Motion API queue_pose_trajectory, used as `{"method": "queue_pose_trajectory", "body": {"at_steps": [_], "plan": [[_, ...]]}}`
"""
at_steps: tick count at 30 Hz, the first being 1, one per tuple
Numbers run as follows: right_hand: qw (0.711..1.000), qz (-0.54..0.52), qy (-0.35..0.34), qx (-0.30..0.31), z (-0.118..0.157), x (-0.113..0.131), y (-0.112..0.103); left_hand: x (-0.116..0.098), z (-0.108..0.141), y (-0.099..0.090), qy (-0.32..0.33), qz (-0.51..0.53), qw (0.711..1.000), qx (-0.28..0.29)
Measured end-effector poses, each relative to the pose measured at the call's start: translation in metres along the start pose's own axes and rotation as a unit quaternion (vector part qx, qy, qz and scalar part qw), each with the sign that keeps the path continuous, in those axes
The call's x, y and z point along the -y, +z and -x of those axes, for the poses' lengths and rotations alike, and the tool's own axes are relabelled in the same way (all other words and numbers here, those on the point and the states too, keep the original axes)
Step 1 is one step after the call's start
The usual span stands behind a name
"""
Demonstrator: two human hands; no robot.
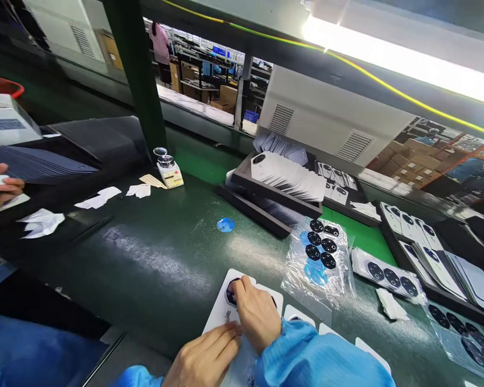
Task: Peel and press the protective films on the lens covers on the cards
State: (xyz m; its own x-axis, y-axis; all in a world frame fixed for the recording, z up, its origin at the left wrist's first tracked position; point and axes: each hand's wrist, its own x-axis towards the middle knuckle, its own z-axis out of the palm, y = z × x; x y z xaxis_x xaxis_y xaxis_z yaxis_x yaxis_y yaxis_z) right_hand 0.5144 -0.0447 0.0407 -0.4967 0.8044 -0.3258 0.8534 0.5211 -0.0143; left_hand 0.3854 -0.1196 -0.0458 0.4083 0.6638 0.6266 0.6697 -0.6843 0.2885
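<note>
Left hand (205, 357): toward 7 o'clock, wrist cut off by the bottom edge, thumb hidden.
Right hand (258, 314): toward 6 o'clock, fingertip contact with the dark disc (229, 293) partly hidden, exact grip unclear.
Panel (218, 312): largely covered by both hands, print too small to read.
Blue sleeve (322, 357): covering parts of the panel row (300, 314) toward 5 o'clock.
Co-worker's hands (10, 188): cut off at 9 o'clock.
Person in pink (159, 44): small and blurred at 11 o'clock.
Lamp (403, 56): cut off at 2 o'clock.
</note>
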Motion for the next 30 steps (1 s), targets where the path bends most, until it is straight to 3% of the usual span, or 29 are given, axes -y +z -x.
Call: {"method": "queue_pose_trajectory", "body": {"at_steps": [3, 6, 9, 12, 15, 17, 20, 23, 30], "plan": [[0.999, -0.026, -0.033, 0.011, 0.017, 0.01, 0.006, 0.0, 0.002, 0.002, -0.003, 0.006, 1.0, 0.008], [0.989, -0.132, -0.062, 0.006, 0.034, 0.005, 0.008, -0.006, -0.004, 0.0, 0.005, 0.006, 1.0, -0.007], [0.964, -0.258, -0.01, -0.063, 0.044, -0.033, 0.002, -0.011, -0.01, -0.006, 0.031, 0.006, 0.999, -0.025], [0.937, -0.305, 0.099, -0.134, 0.041, -0.101, -0.006, -0.001, -0.018, -0.014, 0.023, 0.038, 0.999, -0.001], [0.934, -0.272, 0.175, -0.154, 0.033, -0.161, 0.0, 0.032, -0.048, -0.024, -0.018, 0.052, 0.995, 0.079], [0.937, -0.24, 0.199, -0.161, 0.028, -0.183, 0.011, 0.063, -0.085, -0.029, -0.13, 0.0, 0.961, 0.245], [0.945, -0.197, 0.199, -0.172, 0.028, -0.193, 0.027, 0.108, -0.143, -0.028, -0.198, -0.056, 0.943, 0.262], [0.949, -0.166, 0.19, -0.187, 0.038, -0.196, 0.029, 0.137, -0.178, -0.015, -0.241, -0.091, 0.92, 0.294], [0.963, -0.114, 0.122, -0.209, 0.047, -0.184, 0.02, 0.151, -0.186, 0.002, -0.244, -0.081, 0.888, 0.381]]}}
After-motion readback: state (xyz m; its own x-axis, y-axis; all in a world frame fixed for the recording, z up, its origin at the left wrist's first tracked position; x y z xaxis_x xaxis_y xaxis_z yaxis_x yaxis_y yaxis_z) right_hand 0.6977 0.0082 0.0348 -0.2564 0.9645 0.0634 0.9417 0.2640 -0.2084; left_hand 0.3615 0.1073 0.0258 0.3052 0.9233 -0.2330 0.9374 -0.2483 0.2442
